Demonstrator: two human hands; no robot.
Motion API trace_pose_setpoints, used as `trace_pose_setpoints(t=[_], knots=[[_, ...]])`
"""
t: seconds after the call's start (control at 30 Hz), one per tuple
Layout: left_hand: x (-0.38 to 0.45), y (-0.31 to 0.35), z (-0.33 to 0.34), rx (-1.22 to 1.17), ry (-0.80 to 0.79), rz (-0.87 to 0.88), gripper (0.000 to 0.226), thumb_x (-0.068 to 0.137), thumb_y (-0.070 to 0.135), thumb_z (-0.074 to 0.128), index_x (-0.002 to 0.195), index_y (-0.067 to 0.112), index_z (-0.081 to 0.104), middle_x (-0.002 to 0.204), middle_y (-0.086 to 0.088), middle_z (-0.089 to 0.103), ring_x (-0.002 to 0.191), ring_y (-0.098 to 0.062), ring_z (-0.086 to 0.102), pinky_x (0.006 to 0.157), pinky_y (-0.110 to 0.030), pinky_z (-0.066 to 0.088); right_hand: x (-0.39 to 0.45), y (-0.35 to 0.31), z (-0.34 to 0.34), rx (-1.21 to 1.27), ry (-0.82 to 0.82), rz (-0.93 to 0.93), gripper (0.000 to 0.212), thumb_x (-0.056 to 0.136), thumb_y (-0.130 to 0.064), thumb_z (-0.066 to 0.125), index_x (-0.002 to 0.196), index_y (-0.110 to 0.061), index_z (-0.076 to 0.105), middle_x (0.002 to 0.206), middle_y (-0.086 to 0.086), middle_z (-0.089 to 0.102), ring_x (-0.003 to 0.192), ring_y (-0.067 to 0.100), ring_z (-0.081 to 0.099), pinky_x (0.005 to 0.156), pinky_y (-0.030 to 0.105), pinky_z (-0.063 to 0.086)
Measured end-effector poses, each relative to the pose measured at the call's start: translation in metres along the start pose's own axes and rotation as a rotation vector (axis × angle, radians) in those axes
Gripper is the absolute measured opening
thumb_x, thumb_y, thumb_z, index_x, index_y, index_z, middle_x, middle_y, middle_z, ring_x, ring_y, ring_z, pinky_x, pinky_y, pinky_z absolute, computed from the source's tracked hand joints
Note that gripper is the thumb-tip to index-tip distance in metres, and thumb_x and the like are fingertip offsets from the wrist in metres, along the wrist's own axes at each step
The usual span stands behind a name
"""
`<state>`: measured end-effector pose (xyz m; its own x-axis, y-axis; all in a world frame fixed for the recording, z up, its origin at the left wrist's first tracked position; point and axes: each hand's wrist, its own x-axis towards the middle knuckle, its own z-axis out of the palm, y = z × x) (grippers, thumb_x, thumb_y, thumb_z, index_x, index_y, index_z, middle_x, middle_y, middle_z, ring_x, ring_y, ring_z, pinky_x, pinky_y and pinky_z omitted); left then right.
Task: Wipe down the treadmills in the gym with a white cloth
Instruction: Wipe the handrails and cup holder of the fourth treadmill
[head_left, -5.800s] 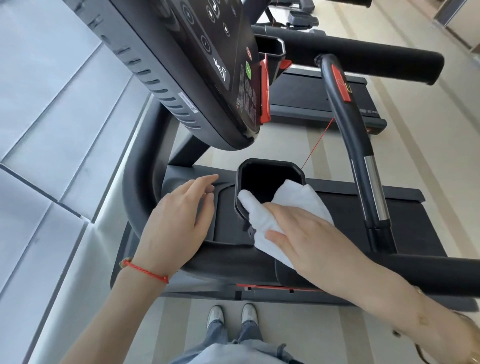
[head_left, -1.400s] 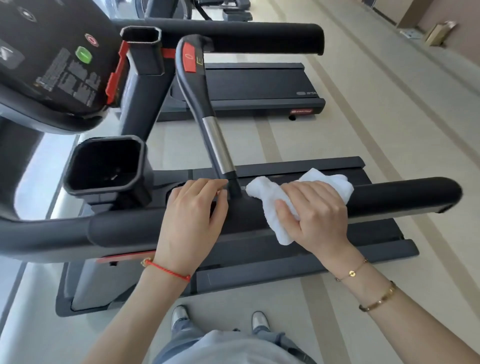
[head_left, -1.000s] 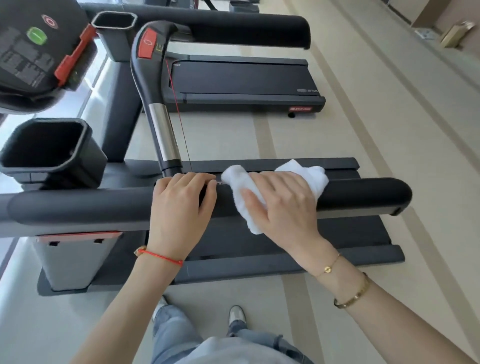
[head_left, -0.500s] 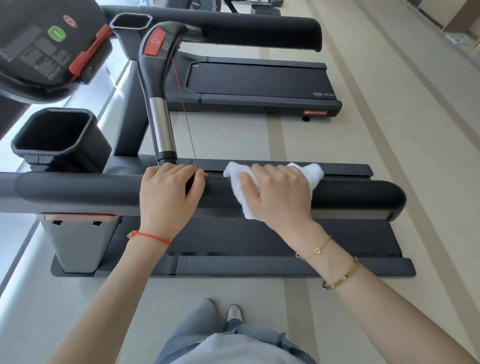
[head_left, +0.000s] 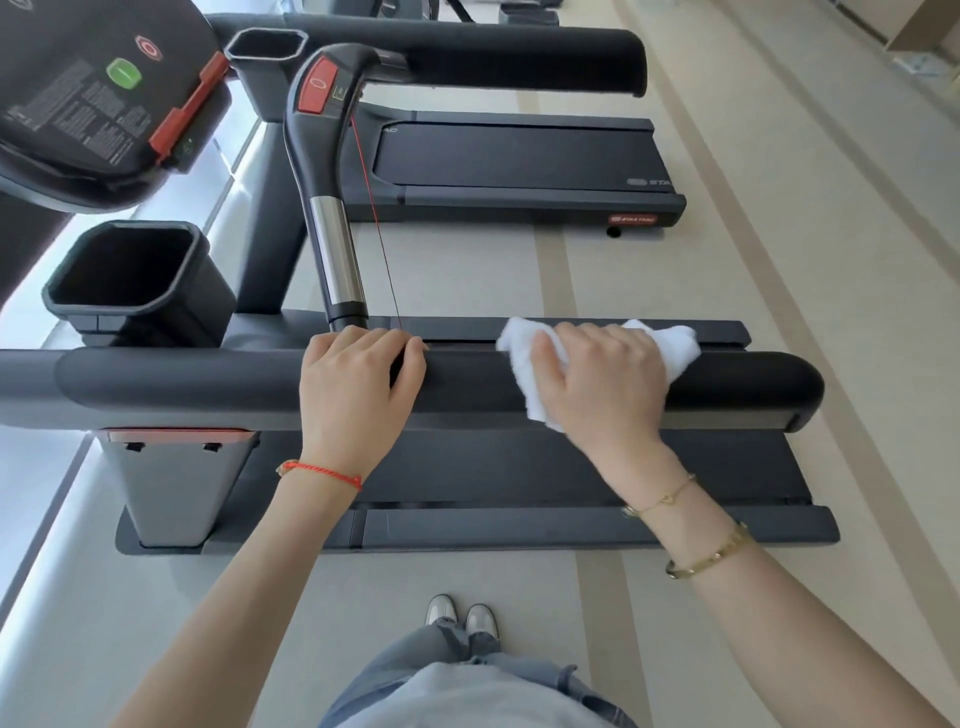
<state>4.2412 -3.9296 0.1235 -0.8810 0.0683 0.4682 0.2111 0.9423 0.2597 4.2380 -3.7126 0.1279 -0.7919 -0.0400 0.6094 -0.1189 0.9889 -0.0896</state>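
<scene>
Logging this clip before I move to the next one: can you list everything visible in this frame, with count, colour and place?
Treadmill: 1, dark grey, directly in front of the person.
Side handrail: 1, black, running across the frame under both hands.
White cloth: 1, white, on the handrail under the right hand.
Cup holder: 1, black, at left.
Console: 1, black with a green button, top left.
Upright grip: 1, black and silver with a red button, centre.
Second treadmill: 1, dark grey, behind.
Floor: beige with stripes.
Left hand: 1, red string bracelet, fingers curled over the handrail.
Right hand: 1, gold bracelets, pressing the cloth.
Shoes: 2, white, bottom centre.
</scene>
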Motion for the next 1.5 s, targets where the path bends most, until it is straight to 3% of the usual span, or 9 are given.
trace_pose_setpoints(t=[0.13, 0.27, 0.43, 0.63, 0.8, 1.0, 1.1, 1.3, 1.5], knots=[[0.0, -0.001, -0.001, 0.003, -0.008, 0.006, 0.039, 0.1, 0.028, 0.038, 0.079, 0.015, 0.068, 0.071, 0.003, 0.066, 0.074, -0.022, 0.057, 0.081, -0.033, 0.037, -0.003, -0.036, 0.009, 0.091, 0.01, -0.1, 0.04, 0.095, -0.035, 0.042, 0.061, -0.016, 0.047, 0.055, 0.002, 0.05, 0.054, 0.024, 0.044, 0.061, 0.037, 0.039], [0.0, -0.001, -0.001, -0.012, -0.006, 0.008, 0.038, 0.1, 0.027, 0.04, 0.077, 0.015, 0.067, 0.07, 0.003, 0.066, 0.072, -0.022, 0.056, 0.08, -0.033, 0.037, -0.016, 0.002, 0.001, 0.112, 0.083, -0.274, 0.03, 0.096, -0.036, 0.05, 0.088, -0.014, 0.068, 0.079, 0.0, 0.067, 0.075, 0.022, 0.061, 0.076, 0.037, 0.049], [0.0, 0.0, -0.003, -0.035, -0.005, 0.015, 0.034, 0.1, 0.024, 0.042, 0.077, 0.016, 0.067, 0.069, 0.004, 0.064, 0.069, -0.021, 0.054, 0.08, -0.033, 0.037, 0.0, 0.025, -0.005, -0.025, -0.022, 0.01, 0.042, 0.093, -0.032, 0.039, 0.055, -0.016, 0.042, 0.049, 0.001, 0.046, 0.049, 0.025, 0.045, 0.061, 0.037, 0.037], [0.0, 0.002, -0.006, -0.033, -0.039, 0.008, 0.037, 0.1, 0.024, 0.04, 0.077, 0.015, 0.066, 0.069, 0.002, 0.065, 0.07, -0.023, 0.054, 0.08, -0.034, 0.036, -0.004, -0.024, 0.008, 0.079, 0.001, -0.108, 0.044, 0.096, -0.037, 0.032, 0.061, -0.016, 0.049, 0.055, 0.0, 0.05, 0.054, 0.022, 0.046, 0.063, 0.037, 0.04], [0.003, 0.01, -0.007, -0.149, -0.094, 0.035, 0.025, 0.099, 0.018, 0.046, 0.088, 0.015, 0.068, 0.08, 0.003, 0.067, 0.075, -0.022, 0.058, 0.083, -0.034, 0.037, -0.021, -0.001, 0.006, 0.097, 0.117, -0.257, 0.029, 0.095, -0.036, 0.054, 0.095, -0.012, 0.07, 0.089, 0.0, 0.069, 0.082, 0.023, 0.062, 0.086, 0.037, 0.048], [0.003, 0.047, 0.001, -0.203, -0.154, 0.101, 0.02, 0.099, 0.018, 0.049, 0.097, 0.016, 0.07, 0.088, 0.004, 0.068, 0.081, -0.021, 0.059, 0.085, -0.034, 0.039, -0.038, 0.067, -0.007, -0.022, 0.106, -0.087, 0.032, 0.096, -0.038, 0.048, 0.104, -0.014, 0.068, 0.101, 0.0, 0.068, 0.097, 0.025, 0.061, 0.109, 0.047, 0.034], [0.004, 0.067, 0.007, -0.214, -0.174, 0.111, 0.022, 0.099, 0.019, 0.048, 0.097, 0.015, 0.07, 0.09, 0.003, 0.069, 0.082, -0.022, 0.06, 0.086, -0.035, 0.04, -0.044, 0.097, -0.014, -0.051, 0.094, -0.014, 0.033, 0.097, -0.039, 0.046, 0.105, -0.015, 0.066, 0.102, -0.001, 0.067, 0.1, 0.025, 0.059, 0.113, 0.051, 0.028], [0.006, 0.119, 0.021, -0.235, -0.208, 0.104, 0.022, 0.1, 0.02, 0.048, 0.099, 0.015, 0.069, 0.093, 0.003, 0.07, 0.086, -0.022, 0.06, 0.088, -0.036, 0.04, -0.044, 0.136, -0.022, -0.014, 0.08, 0.026, 0.034, 0.097, -0.041, 0.043, 0.102, -0.016, 0.066, 0.099, -0.003, 0.066, 0.1, 0.024, 0.057, 0.113, 0.045, 0.029], [0.005, 0.17, 0.037, -0.205, -0.183, 0.076, 0.023, 0.1, 0.02, 0.047, 0.098, 0.016, 0.069, 0.091, 0.002, 0.069, 0.083, -0.023, 0.06, 0.088, -0.036, 0.039, -0.037, 0.189, -0.036, 0.238, -0.093, 0.151, 0.039, 0.097, -0.047, 0.035, 0.09, -0.016, 0.058, 0.087, -0.004, 0.062, 0.083, 0.021, 0.055, 0.075, 0.034, 0.043]])
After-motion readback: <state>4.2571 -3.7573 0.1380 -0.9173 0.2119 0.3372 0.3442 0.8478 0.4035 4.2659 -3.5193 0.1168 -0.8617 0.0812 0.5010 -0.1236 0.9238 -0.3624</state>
